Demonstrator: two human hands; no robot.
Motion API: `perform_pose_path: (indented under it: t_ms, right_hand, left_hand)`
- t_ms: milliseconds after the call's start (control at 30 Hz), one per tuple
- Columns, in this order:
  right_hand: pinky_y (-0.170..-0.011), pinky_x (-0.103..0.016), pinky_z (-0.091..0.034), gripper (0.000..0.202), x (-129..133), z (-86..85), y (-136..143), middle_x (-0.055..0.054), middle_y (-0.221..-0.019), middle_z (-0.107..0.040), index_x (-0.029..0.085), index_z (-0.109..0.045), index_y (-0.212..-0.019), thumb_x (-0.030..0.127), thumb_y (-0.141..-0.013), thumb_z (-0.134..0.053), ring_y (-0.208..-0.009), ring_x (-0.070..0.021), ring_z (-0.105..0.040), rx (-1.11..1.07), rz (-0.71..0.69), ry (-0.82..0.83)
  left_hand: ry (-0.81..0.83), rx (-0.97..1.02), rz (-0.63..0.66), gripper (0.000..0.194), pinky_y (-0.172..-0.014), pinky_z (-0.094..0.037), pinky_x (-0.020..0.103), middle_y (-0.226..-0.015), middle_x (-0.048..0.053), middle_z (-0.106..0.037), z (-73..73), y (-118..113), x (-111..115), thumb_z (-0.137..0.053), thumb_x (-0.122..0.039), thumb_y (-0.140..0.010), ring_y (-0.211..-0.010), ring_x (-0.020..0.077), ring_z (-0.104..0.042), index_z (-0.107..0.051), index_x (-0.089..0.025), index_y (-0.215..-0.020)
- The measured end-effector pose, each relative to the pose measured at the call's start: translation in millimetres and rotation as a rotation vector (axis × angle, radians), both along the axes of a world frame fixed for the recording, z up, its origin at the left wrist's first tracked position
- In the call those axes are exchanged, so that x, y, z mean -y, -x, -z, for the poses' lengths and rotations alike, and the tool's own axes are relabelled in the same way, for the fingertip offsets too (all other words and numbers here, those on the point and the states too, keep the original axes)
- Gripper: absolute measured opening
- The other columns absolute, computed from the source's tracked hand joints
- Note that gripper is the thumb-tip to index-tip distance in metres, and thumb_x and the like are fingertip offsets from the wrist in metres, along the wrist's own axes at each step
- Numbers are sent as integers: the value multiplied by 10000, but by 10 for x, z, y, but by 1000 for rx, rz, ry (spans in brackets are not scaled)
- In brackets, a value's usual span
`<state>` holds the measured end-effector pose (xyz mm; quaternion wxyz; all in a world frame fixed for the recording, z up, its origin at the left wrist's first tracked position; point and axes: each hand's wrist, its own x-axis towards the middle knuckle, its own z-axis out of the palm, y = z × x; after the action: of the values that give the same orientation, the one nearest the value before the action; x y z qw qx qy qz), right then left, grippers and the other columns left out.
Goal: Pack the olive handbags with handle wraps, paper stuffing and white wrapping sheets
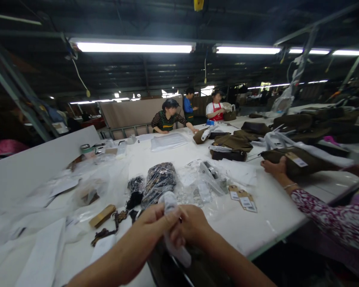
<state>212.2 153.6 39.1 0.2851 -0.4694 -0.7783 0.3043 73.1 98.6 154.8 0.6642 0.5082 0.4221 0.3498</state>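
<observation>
Both of my hands meet at the bottom middle, closed around a bag handle (pixel 169 199) in white wrapping. My left hand (pixel 154 221) pinches it from the left, thumb on top. My right hand (pixel 194 225) grips from the right with curled fingers; what lies between the fingertips is hidden. Below my hands a dark olive bag (pixel 206 267) shows in part, most of it covered by my forearms. Just beyond lies a clear plastic bag of dark patterned pieces (pixel 160 179), with black cords or tassels (pixel 134 195) beside it.
Several tags (pixel 243 198) lie to the right, a chain (pixel 110 229) and tan packet (pixel 102 216) to the left. A co-worker's hand (pixel 275 167) touches another olive bag (pixel 296 161) at right. More bags (pixel 236 141) and a co-worker (pixel 169 117) are across the white table (pixel 275 227).
</observation>
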Motion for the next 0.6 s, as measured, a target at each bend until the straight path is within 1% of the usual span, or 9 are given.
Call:
perform_pose_path:
  t_ms: [100, 167, 233, 267, 333, 400, 467, 533, 600]
  right_hand:
    - [-717, -289, -410, 218, -17, -157, -185, -42, -943, -769, 260, -723, -1064, 376, -926, -600, -845, -230, -696, 25, 57, -124]
    - [-718, -285, -405, 263, -6, -236, -318, -56, -955, -765, 246, -679, -1139, 400, -943, -598, -859, -234, -699, 38, 110, -136]
    - [-718, -282, -403, 238, 26, -285, -451, -62, -920, -754, 214, -667, -1087, 394, -964, -570, -848, -229, -691, 17, 141, -121]
    - [-718, -277, -404, 220, 50, -297, -515, -55, -898, -746, 203, -666, -1030, 385, -974, -555, -837, -218, -683, -10, 130, -109]
    - [-710, -260, -408, 223, 106, -289, -638, -32, -857, -730, 194, -661, -916, 366, -984, -536, -817, -190, -667, -85, 52, -54]
    - [-680, -243, -411, 231, 163, -238, -748, -8, -827, -724, 193, -668, -856, 344, -977, -542, -788, -169, -659, -133, -59, 52]
    - [-643, -240, -408, 212, 211, -159, -834, 2, -802, -725, 196, -692, -841, 332, -953, -574, -758, -166, -657, -103, -108, 133]
    - [-650, -261, -419, 212, 245, -90, -882, -7, -795, -731, 202, -718, -841, 349, -937, -599, -760, -185, -661, -31, -27, 126]
    - [-723, -301, -456, 209, 265, -72, -876, -29, -884, -751, 210, -739, -936, 370, -938, -605, -812, -209, -671, -32, 143, 38]
  left_hand:
    - [-87, -170, 41, 468, -511, -401, 213, -468, -100, -331, -308, 229, -155, -675, -613, -840, -445, 76, -340, -642, -149, -798]
    - [-194, -434, 84, 493, -462, -327, 201, -486, -81, -381, -514, 374, -258, -673, -641, -825, -455, 81, -336, -633, -151, -787]
    - [-307, -680, 92, 503, -454, -280, 196, -557, -51, -442, -651, 460, -335, -672, -654, -816, -500, 92, -368, -600, -160, -749]
    - [-353, -755, 87, 508, -458, -273, 197, -587, -44, -447, -681, 478, -363, -661, -658, -821, -520, 96, -373, -578, -166, -725]
    - [-430, -812, 81, 511, -478, -284, 200, -617, -44, -423, -659, 466, -404, -611, -665, -851, -544, 102, -370, -561, -175, -715]
    - [-513, -838, 73, 508, -512, -316, 204, -634, -38, -435, -551, 417, -439, -562, -658, -881, -578, 116, -410, -566, -176, -718]
    - [-590, -881, 59, 496, -560, -354, 211, -658, -26, -488, -408, 360, -478, -543, -639, -896, -633, 136, -478, -588, -174, -730]
    - [-634, -918, 56, 478, -610, -389, 222, -691, -14, -565, -286, 315, -514, -539, -616, -903, -688, 157, -540, -619, -171, -749]
    - [-661, -930, 66, 458, -647, -411, 227, -714, -10, -623, -220, 281, -539, -542, -594, -907, -716, 168, -579, -643, -170, -766]
